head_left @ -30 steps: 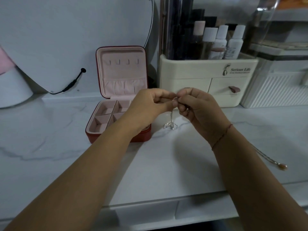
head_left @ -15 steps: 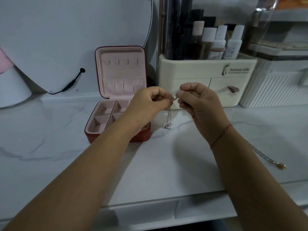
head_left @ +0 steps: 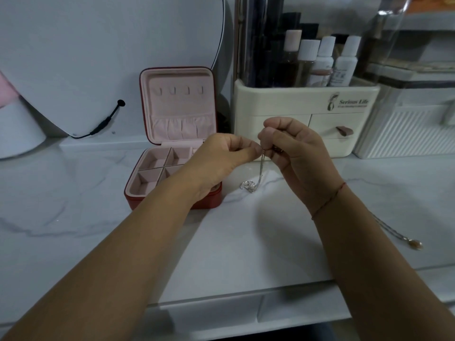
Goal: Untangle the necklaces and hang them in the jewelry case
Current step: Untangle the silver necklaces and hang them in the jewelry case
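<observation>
The silver necklace (head_left: pixel 261 168) hangs just to the right of the open jewelry case (head_left: pixel 177 112). Its top end is pinched between the two hands, which are close together with fingertips almost meeting. The left hand (head_left: pixel 221 157) pinches the chain in front of the case's right edge, and the right hand (head_left: pixel 298 148), fingers curled, holds it from the other side. The pendant end is down at the white surface (head_left: pixel 221 242); whether it touches, I cannot tell. A second necklace (head_left: pixel 398 236) lies far right of the case. A cream organizer (head_left: pixel 283 99) stands beside the case, behind the hands.
</observation>
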`<move>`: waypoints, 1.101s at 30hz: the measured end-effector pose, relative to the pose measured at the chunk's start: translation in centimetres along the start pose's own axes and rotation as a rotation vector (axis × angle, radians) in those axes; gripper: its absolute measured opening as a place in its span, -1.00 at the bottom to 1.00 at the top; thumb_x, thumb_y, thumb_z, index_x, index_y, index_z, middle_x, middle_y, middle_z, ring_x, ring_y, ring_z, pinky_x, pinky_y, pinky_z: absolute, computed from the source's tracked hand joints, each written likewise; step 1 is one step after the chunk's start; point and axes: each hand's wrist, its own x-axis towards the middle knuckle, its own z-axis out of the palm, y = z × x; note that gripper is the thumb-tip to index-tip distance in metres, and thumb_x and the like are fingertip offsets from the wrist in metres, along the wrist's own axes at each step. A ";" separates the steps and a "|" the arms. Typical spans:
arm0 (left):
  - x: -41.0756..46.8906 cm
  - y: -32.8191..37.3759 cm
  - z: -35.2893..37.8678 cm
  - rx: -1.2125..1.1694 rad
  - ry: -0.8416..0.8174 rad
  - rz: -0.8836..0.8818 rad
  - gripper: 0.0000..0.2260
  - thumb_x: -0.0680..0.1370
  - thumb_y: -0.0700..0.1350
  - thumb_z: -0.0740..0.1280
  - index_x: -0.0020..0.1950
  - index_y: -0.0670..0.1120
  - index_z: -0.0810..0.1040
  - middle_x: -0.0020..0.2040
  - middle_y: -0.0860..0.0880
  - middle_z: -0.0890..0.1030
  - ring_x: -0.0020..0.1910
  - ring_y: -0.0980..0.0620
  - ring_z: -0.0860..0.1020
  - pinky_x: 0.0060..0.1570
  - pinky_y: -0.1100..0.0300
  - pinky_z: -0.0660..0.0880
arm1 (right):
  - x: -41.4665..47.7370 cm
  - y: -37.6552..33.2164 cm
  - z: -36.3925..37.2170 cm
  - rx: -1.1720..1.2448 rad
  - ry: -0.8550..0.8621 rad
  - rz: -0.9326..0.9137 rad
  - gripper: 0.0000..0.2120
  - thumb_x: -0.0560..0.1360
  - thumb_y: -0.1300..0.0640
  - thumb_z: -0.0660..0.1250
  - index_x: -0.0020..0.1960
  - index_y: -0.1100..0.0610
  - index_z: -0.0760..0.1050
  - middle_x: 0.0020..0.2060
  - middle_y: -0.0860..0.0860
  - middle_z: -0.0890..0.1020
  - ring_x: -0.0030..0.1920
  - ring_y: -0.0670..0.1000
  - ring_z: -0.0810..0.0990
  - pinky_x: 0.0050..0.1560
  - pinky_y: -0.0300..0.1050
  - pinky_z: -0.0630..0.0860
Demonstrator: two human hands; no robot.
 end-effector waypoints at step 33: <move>-0.1 0.3 -0.1 -0.072 0.052 0.047 -0.88 0.53 -0.21 0.37 0.01 -0.23 0.63 -0.18 -0.10 0.67 -0.23 0.18 0.61 -0.18 0.41 0.50 | 0.4 0.5 -0.4 0.018 -0.020 0.110 -0.86 0.52 0.38 0.27 -0.09 0.18 0.52 -0.34 0.05 0.52 -0.39 -0.11 0.47 -0.32 -0.31 0.43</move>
